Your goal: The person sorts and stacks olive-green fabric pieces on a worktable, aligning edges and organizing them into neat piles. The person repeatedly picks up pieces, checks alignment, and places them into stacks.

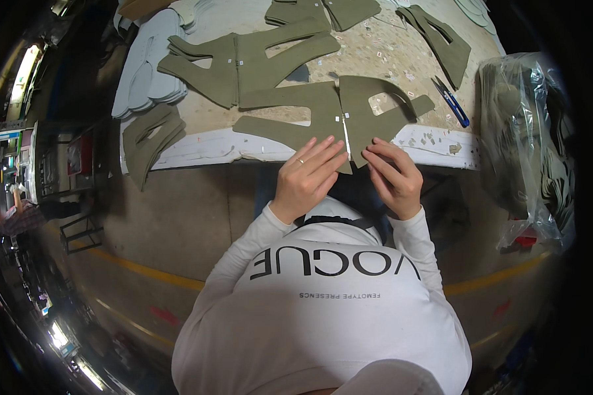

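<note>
Two olive-green cut pieces with openings in them, probably fabric or thin sheet, lie side by side at the table's near edge. My left hand [311,172] rests with fingers stretched out over the lower end of the left cut piece [324,105]. The right cut piece [357,105] has its lower tip between the thumb and fingers of my right hand [395,176]. A narrow gap runs between the two pieces, and each bears a small white label near it. Their lower ends overhang the table edge slightly.
More olive pieces [221,72] are spread farther back on the littered table [375,52]. Blue thread snips [451,104] lie at the right. Pale grey cut shapes [148,69] are stacked at the left. A clear plastic bag [520,138] of olive pieces stands beyond the right edge.
</note>
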`<act>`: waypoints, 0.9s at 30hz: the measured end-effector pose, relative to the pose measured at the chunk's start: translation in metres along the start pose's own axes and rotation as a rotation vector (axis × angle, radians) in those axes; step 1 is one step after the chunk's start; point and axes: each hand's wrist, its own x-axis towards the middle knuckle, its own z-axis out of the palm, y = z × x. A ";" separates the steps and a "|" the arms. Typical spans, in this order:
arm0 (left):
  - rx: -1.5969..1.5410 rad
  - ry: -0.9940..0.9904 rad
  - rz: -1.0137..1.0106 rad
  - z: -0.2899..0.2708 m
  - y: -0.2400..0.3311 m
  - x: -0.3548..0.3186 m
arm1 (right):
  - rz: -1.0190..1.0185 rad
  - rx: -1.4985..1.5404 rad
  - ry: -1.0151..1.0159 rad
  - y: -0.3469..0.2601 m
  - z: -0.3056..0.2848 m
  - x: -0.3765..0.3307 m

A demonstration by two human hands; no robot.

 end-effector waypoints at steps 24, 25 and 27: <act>0.070 -0.048 0.070 0.001 0.001 0.001 | -0.117 -0.160 -0.258 0.003 -0.021 0.022; 0.070 -0.039 0.071 0.002 0.001 0.001 | -0.111 -0.195 -0.325 0.003 -0.017 0.026; 0.052 -0.025 0.034 0.005 0.002 0.001 | -0.090 -0.239 -0.433 0.002 -0.006 0.033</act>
